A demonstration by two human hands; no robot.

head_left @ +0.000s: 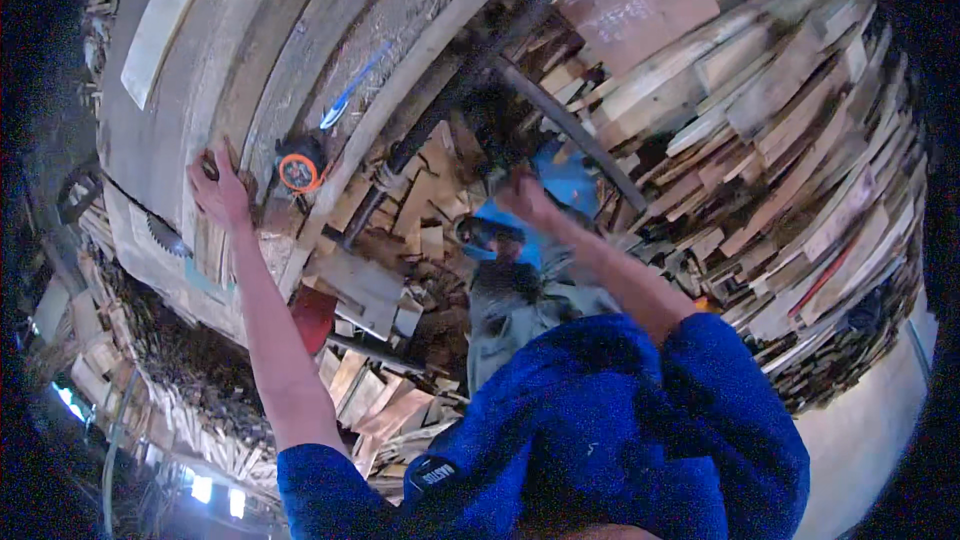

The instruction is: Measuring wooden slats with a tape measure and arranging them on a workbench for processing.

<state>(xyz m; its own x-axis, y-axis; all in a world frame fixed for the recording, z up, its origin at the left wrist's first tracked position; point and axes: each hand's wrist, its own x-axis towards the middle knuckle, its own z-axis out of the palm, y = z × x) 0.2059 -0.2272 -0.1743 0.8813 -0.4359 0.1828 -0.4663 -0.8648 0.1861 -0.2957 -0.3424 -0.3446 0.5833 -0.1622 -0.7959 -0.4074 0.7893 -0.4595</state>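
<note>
My left hand (221,195) reaches out to the bench on the left, its fingers spread over the near end of a long wooden board (225,110). Something small and dark shows between thumb and fingers, too unclear to name. Just right of that hand sits a tape measure (299,172) with an orange rim. My right hand (525,198) hangs low in front of my body, over a blue object (570,185) whose kind I cannot make out. Motion blur hides whether its fingers grip anything. A toothed circular saw blade (166,237) pokes up through the bench, left of my left hand.
Farther along the bench lie a pale wooden plank (168,25) and a blue-and-white pen-like tool (345,100). Wood offcuts (770,130) heap up on the right and litter the ground below. A metal bar (570,130) slants between bench and heap.
</note>
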